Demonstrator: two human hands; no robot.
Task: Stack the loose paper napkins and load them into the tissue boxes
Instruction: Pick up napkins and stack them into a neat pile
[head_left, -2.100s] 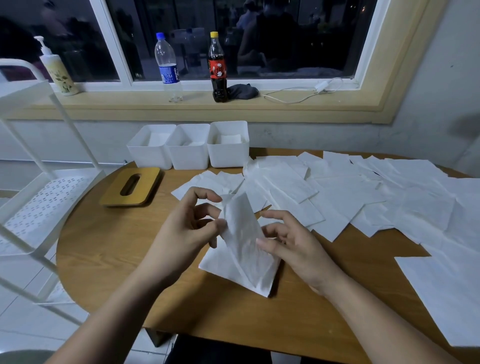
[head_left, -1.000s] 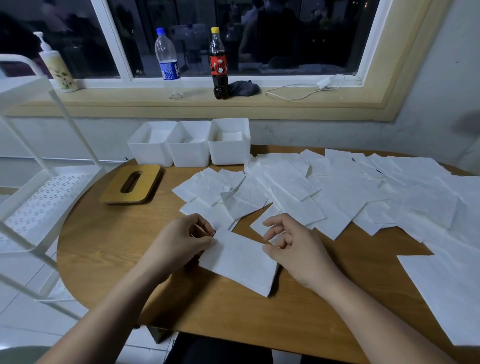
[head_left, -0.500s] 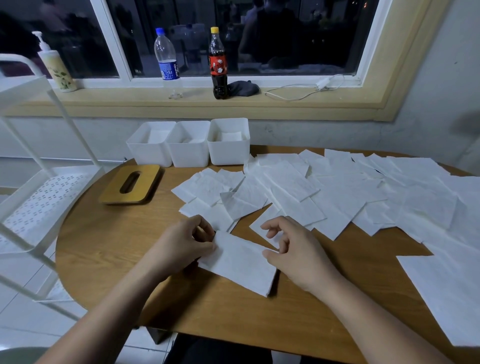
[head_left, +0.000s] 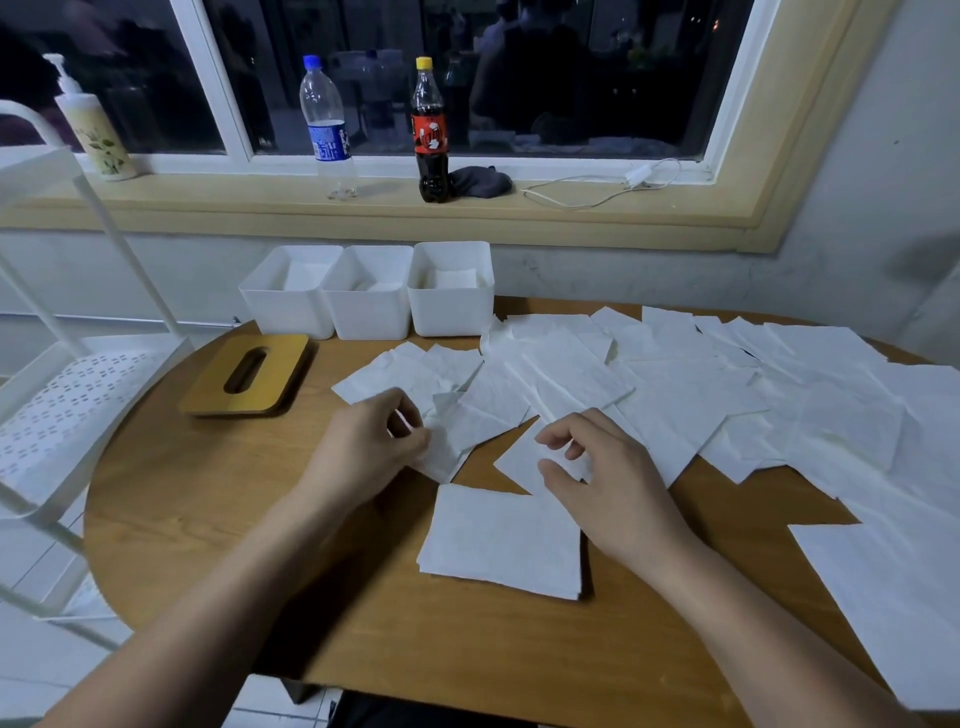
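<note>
Left hand (head_left: 371, 449): fingers curled, thumb and fingertips pinching the near edge of a small napkin (head_left: 449, 457) at 11 o'clock from the stack.
Right hand (head_left: 610, 486): fingers bent, thumb and forefinger arched over a second napkin (head_left: 511, 462) at 12 o'clock from the stack; whether it has a grip on the sheet cannot be told.
Stack of napkins (head_left: 501, 540): squared and flat on the table (head_left: 208, 493), near the front edge, between the two forearms, neither hand touching it.
Loose napkins (head_left: 675, 395): overlapping sheets spread from 12 to 3 o'clock of the stack, reaching the table's right edge.
Tissue boxes (head_left: 369, 312): three white open boxes side by side at the far edge, 11 o'clock from the stack, each with white napkins inside.
Wooden lid (head_left: 244, 374): flat on the table at 10 o'clock from the stack, slot upward, just in front of the boxes.
Windowsill (head_left: 208, 205): clear water bottle (head_left: 324, 124), cola bottle (head_left: 431, 135), dark cloth (head_left: 480, 182), white cable (head_left: 597, 189), pump bottle (head_left: 93, 127).
White rack (head_left: 62, 395): beside the table at 9 o'clock.
</note>
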